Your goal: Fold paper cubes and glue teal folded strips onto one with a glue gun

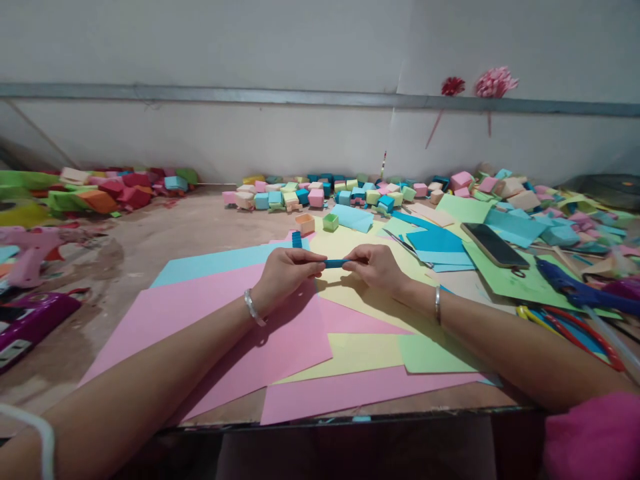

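Observation:
Between my two hands a narrow blue strip of folded paper point(336, 264) is held level above the coloured sheets. My left hand point(289, 272) pinches its left end and my right hand point(373, 268) pinches its right end; the fingertips hide both ends. Just behind my left hand stands a small ridged blue paper piece point(297, 239). A little farther back are an open orange paper box point(305, 224) and an open green paper box point(331, 223). Below my left hand lies a large pink sheet point(215, 333), and a yellow sheet point(395, 267) spreads under my right hand.
Several small paper boxes point(315, 197) line the wall, with more piled far left point(120, 190). A phone point(493, 245), a blue glue gun point(575, 283) and red-handled scissors point(583, 330) lie right. At left are a pink glue gun point(27, 253) and a purple device point(37, 323).

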The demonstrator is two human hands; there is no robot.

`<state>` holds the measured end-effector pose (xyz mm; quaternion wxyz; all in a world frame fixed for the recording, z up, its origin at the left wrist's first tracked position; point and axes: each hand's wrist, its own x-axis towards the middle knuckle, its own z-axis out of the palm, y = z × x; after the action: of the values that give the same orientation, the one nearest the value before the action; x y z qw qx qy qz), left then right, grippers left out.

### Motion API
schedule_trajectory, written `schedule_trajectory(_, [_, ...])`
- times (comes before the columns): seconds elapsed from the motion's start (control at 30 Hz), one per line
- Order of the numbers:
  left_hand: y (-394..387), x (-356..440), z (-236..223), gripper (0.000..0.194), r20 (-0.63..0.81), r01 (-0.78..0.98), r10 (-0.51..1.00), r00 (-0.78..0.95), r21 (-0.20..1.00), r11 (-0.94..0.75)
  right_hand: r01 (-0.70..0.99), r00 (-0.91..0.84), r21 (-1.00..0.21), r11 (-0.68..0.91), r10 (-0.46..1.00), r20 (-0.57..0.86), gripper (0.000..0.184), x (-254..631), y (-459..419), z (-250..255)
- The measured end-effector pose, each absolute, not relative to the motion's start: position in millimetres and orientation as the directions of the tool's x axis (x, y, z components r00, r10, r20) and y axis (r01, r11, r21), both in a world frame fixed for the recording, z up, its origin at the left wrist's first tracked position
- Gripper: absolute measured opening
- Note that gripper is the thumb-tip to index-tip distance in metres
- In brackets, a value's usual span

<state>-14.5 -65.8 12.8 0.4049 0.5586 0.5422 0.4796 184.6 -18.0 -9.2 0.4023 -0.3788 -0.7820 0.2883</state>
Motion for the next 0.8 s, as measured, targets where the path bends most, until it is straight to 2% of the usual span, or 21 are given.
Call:
schedule_trajectory(0.13, [-65.0, -17.1, 11.7, 0.020, 0.024, 0.210, 0.998, -0.050, 0.978, -0.013, 0.287, -0.417, -0.820, 0.495, 0.835, 0.359, 0.011, 184.7, -14.9, -12.1])
schedule_trajectory(0.3, [-62.8, -21.4, 8.0, 0.022, -0.026, 0.213, 0.998, -0.065, 0.976, 0.039, 0.202, -0.450, -0.809, 0.553, 0.785, 0.425, 0.016, 183.6, -15.6, -16.5])
schedule_trajectory(0.57, [-62.8, -16.5, 9.6, 0.024, -0.062, 0.155, 0.997, -0.049, 0.985, 0.069, 0.301, -0.418, -0.786, 0.541, 0.815, 0.401, 0.018, 180.3, -18.9, -17.8])
schedule_trajectory(0.7, [-65.8, -16.6, 10.7, 0.029, -0.016, 0.189, 0.999, -0.037, 0.982, 0.023, 0.353, -0.405, -0.706, 0.614, 0.780, 0.477, 0.014, 180.9, -22.7, -14.0])
schedule_trajectory(0.8, [-68.0, -16.2, 10.3, 0.027, 0.164, 0.415, 0.982, 0.095, 0.890, -0.189, 0.358, -0.441, -0.640, 0.679, 0.728, 0.526, 0.014, 182.0, -25.4, -12.3])
